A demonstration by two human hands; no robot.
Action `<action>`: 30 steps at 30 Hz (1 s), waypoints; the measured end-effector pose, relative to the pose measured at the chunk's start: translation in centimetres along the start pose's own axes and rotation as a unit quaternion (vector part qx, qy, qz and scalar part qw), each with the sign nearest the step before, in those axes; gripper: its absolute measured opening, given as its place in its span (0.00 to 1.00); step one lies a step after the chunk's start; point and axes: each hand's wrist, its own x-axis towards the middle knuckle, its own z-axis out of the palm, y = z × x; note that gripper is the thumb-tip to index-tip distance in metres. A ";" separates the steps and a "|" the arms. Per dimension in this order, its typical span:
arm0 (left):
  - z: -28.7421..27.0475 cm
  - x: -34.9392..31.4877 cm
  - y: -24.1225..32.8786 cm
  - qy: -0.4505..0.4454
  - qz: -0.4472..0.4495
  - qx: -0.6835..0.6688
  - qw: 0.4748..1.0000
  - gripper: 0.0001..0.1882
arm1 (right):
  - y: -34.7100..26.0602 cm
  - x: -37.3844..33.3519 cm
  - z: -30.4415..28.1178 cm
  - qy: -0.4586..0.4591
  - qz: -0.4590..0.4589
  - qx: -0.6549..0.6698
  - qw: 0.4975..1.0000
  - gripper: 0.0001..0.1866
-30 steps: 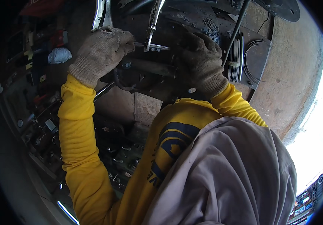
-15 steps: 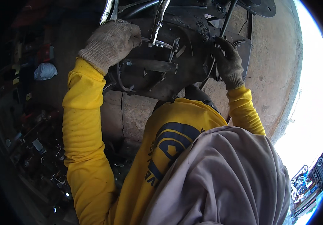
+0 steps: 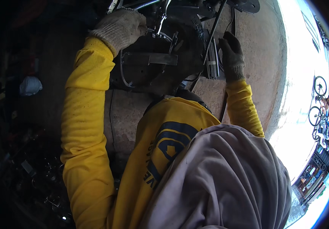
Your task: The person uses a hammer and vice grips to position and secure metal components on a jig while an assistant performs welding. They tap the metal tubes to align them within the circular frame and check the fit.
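In a worn knitted glove, my left hand is closed at the upper left edge of a dark metal workpiece; its fingers hide whatever they hold. Just to its right, silver locking pliers are clamped onto the work, and another silver tool shows behind the hand. A flat metal bar lies across the workpiece below. My right hand, in a dark glove, has its fingers curled beside a bundle of thin metal rods, apart from it. Anything in those fingers is too dark to make out.
A long dark rod slants down past the bundle. At the upper right is a round dark metal plate. A whitish bundle and dim clutter lie to the left. Bicycles stand outside in bright light at far right.
My right hand has drawn away to the right of the rod bundle, which now shows more fully. My left hand stays closed by the locking pliers. The whole view has shifted somewhat.
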 end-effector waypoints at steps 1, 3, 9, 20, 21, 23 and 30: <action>0.0 -0.2 -0.1 0.001 0.000 0.000 1.000 0.15 | -2.1 1.9 0.5 0.028 -0.031 0.012 0.999 0.25; -0.2 -0.3 -0.2 -0.012 0.010 -0.017 1.000 0.16 | -6.7 5.8 0.7 0.073 -0.124 -0.014 0.990 0.28; 0.2 -0.4 -0.2 0.046 0.025 0.024 0.998 0.17 | -14.5 14.3 1.5 -0.004 -0.204 -0.073 0.976 0.22; -2.0 -0.9 1.1 -0.002 0.014 0.000 1.000 0.15 | -11.0 23.1 1.7 -0.019 -0.136 -0.042 0.990 0.24; -2.0 -0.7 1.2 -0.007 0.012 -0.003 1.000 0.15 | -10.8 23.2 1.4 -0.023 -0.133 -0.047 0.990 0.23; -1.3 -0.6 0.3 0.006 0.024 -0.005 1.000 0.15 | -10.6 22.4 1.9 0.003 -0.127 -0.069 0.989 0.23; -0.5 -0.9 -0.5 0.004 0.029 -0.002 1.000 0.14 | -3.8 11.9 5.4 0.087 -0.181 -0.101 0.975 0.25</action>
